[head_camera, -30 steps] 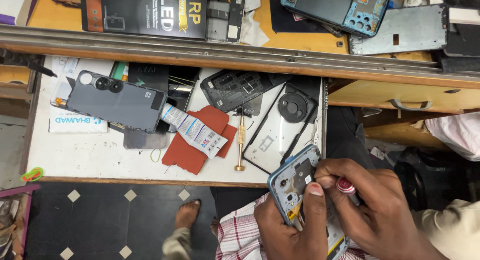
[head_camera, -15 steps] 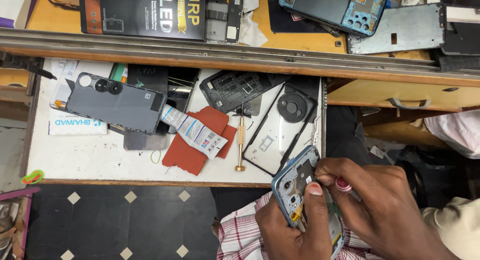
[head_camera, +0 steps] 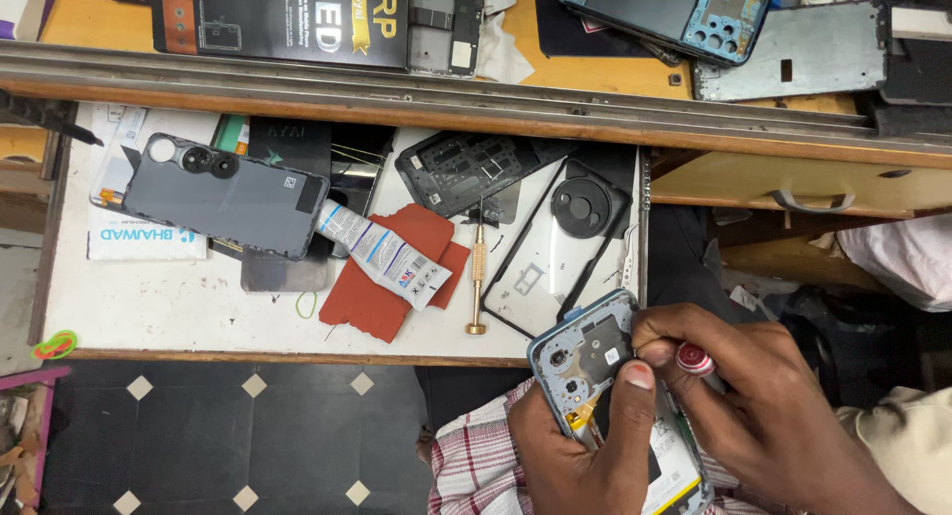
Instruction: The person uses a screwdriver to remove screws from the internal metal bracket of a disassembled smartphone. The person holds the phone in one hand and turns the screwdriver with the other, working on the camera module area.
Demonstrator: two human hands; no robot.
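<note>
Cradling the opened phone (head_camera: 595,376), the left hand (head_camera: 575,456) clamps its grip beside the right hand (head_camera: 764,416) pinching a screwdriver (head_camera: 694,359).

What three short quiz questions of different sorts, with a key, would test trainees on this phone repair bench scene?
1. True or false: the left hand holds the opened phone.
2. Which lies on the red cloth: A a white tube, B a coin, C a spoon?
3. What colour is the top of the tool in the right hand?

Key: 1 true. 2 A, the white tube. 3 red with white.
</note>
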